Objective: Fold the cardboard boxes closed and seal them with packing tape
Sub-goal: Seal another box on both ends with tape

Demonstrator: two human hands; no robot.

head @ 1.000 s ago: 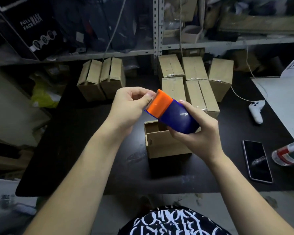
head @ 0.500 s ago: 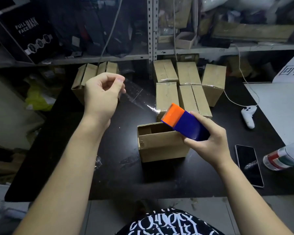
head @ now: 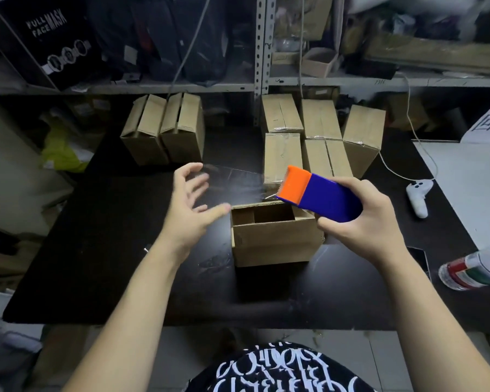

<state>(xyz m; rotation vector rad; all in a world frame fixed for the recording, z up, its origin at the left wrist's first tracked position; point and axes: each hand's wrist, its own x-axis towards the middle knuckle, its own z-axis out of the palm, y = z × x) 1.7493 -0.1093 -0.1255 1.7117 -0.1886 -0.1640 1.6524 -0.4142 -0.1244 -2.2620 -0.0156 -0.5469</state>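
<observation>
Above the open brown cardboard box [head: 275, 233], the right hand [head: 365, 219] grips a blue-and-orange tape dispenser [head: 320, 196]; clear tape [head: 232, 179] stretches to the spread-fingered, blurred left hand [head: 190, 205].

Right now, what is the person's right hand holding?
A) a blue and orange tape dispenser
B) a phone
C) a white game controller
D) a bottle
A: the right hand grips the blue and orange tape dispenser above the open box, with clear tape stretched out toward the open left hand.
</observation>
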